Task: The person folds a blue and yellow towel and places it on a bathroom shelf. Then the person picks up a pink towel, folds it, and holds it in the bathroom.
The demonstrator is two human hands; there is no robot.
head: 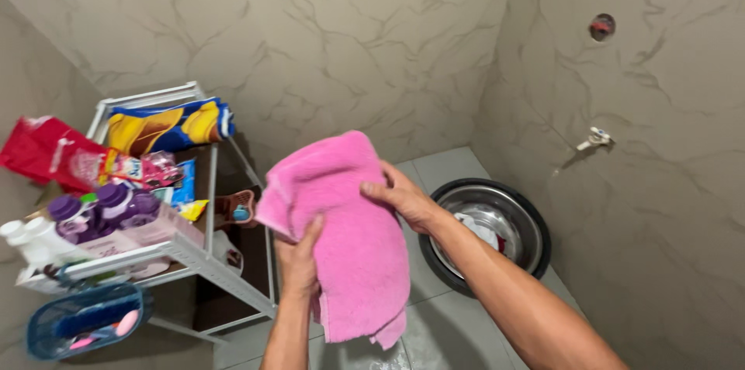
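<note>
Pink towel (349,238) held up mid-air beside white rack (209,261), pinched by 2 hands: left hand (299,261) closed on lower edge, right hand (403,199) gripping upper edge. Partly folded, loose end hanging; steel basin (524,222) behind on floor.

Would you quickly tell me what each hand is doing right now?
Left hand: closed on the lower part of the pink towel.
Right hand: closed on the towel's right edge.

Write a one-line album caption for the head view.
Both hands, left and right, hold a pink towel above a metal basin.
</note>
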